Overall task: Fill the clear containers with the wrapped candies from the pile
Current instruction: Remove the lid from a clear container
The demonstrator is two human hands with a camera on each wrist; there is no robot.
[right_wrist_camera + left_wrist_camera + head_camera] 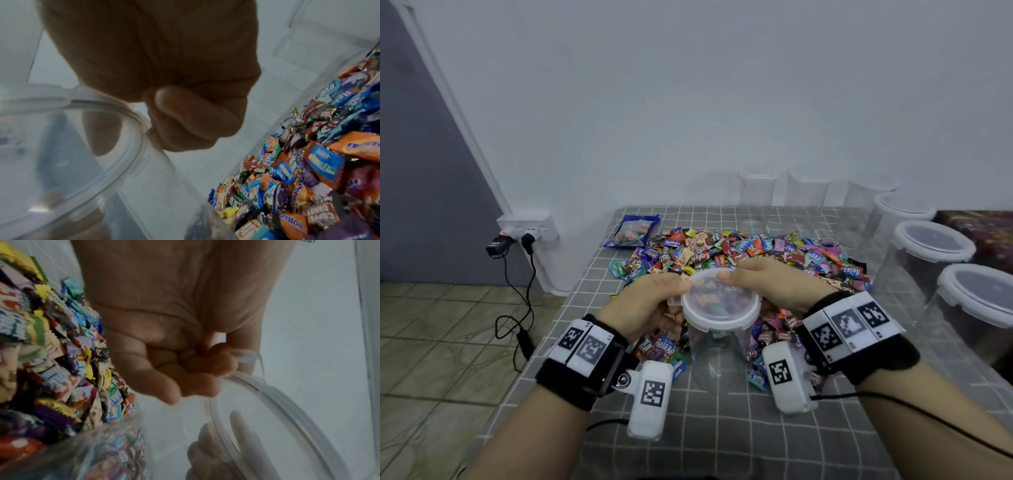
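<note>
A clear container (717,356) stands on the grey checked cloth in front of me, with its white-rimmed lid (720,301) on top. My left hand (678,291) grips the lid's left edge, thumb on the rim and fingers curled at a latch tab (244,356). My right hand (729,277) grips the lid's far right edge, thumb on top. In the right wrist view its curled fingers (185,121) sit against the lid rim (123,113). The pile of wrapped candies (739,250) lies behind and around the container, and it also fills the sides of both wrist views.
Several lidded clear containers (935,240) line the table's right side, with more at the back by the wall (756,192). A blue candy bag (631,229) lies at the back left. A wall socket with plugs (527,229) hangs beyond the table's left edge.
</note>
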